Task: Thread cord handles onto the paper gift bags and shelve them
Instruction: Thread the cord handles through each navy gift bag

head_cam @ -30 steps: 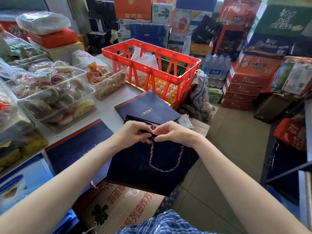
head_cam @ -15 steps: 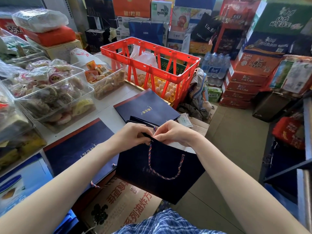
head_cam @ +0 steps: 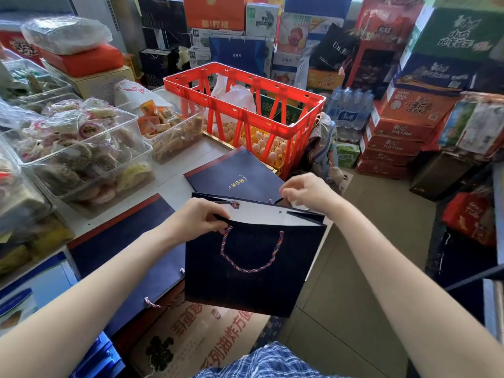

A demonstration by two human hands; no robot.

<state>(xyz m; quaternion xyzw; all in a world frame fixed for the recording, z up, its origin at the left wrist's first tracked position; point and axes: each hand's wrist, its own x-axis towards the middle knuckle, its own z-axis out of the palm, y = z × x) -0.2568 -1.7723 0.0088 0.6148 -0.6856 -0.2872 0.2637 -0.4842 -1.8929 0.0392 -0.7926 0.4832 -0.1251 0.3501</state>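
Observation:
A dark navy paper gift bag (head_cam: 253,282) hangs in front of me, its mouth spread so the white inside shows. A red-and-blue twisted cord handle (head_cam: 252,264) loops down its near face. My left hand (head_cam: 197,221) pinches the near rim at the left corner. My right hand (head_cam: 306,193) is raised at the far rim, fingers curled; what it holds is not clear. Another flat navy bag (head_cam: 231,177) with gold lettering lies on the counter behind. A larger navy bag (head_cam: 122,241) lies flat at left, a cord end (head_cam: 148,302) hanging from it.
Clear tubs of wrapped snacks (head_cam: 79,154) crowd the counter at left. A red crate (head_cam: 245,105) over egg trays stands behind the bags. Stacked cartons and bottled water (head_cam: 350,110) fill the back and right. A cardboard box (head_cam: 196,334) sits below the counter; tiled floor lies right.
The hands were close together at the bag's top rim. They have moved apart, the right hand up and to the right, and the bag's mouth is spread open.

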